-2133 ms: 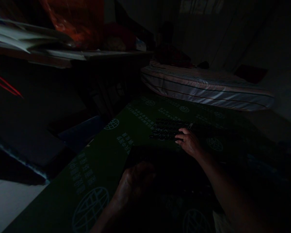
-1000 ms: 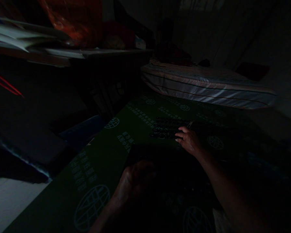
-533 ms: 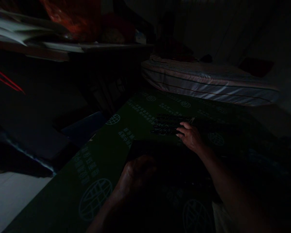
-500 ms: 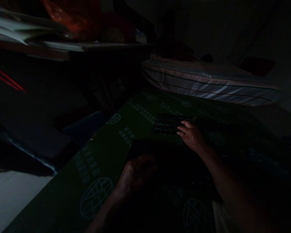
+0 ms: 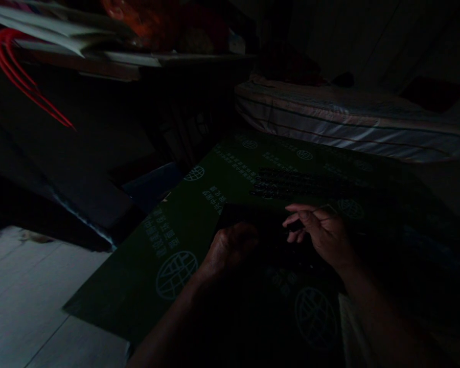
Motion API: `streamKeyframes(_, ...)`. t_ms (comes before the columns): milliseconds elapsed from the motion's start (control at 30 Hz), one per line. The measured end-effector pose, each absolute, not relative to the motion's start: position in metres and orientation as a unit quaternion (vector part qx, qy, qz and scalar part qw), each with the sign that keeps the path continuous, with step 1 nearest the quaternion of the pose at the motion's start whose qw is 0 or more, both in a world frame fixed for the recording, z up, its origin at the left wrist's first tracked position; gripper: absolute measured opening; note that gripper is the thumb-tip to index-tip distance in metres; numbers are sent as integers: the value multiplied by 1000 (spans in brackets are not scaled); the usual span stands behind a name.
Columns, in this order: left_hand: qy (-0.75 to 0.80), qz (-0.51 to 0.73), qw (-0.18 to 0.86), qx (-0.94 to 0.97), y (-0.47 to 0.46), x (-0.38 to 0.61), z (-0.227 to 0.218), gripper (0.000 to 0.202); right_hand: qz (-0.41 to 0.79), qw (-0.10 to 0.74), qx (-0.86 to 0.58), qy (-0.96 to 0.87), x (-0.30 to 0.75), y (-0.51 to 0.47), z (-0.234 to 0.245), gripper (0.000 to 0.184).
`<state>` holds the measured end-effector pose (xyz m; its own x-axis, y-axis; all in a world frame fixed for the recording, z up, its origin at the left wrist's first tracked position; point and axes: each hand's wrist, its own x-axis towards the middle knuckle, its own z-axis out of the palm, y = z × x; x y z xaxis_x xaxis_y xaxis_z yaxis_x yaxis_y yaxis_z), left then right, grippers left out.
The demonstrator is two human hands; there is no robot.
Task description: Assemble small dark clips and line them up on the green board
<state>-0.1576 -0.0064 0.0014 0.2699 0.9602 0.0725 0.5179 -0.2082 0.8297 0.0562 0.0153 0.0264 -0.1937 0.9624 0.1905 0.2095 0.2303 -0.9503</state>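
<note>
The room is very dark. A green sheet (image 5: 184,225) printed with pale globe marks and lettering lies on the floor. On it rests a row of small dark pieces (image 5: 287,183). Nearer to me lies a dark flat thing (image 5: 253,220). My left hand (image 5: 230,248) sits on its near edge with the fingers curled over it. My right hand (image 5: 318,232) hovers just right of it, thumb and fingers pinched together on something small that I cannot make out.
A striped mattress (image 5: 348,120) lies on the floor behind the sheet. A low shelf (image 5: 111,56) with papers and an orange bag stands at the upper left, with red cords (image 5: 26,87) hanging there. Pale floor (image 5: 30,296) shows at the lower left.
My right hand has drawn back from the row of dark pieces toward me and now pinches something. The view has tipped down. My left hand stays on the dark flat thing.
</note>
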Motion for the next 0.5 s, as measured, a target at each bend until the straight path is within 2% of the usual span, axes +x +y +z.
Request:
streamKeyframes(167, 516, 320, 347, 715, -6, -158, -1, 12, 487, 395, -423, -654, 50, 13, 23, 33)
streamKeyframes(500, 514, 322, 346, 715, -7, -157, 0, 12, 468, 313, -384, -732, 45, 23, 26, 32)
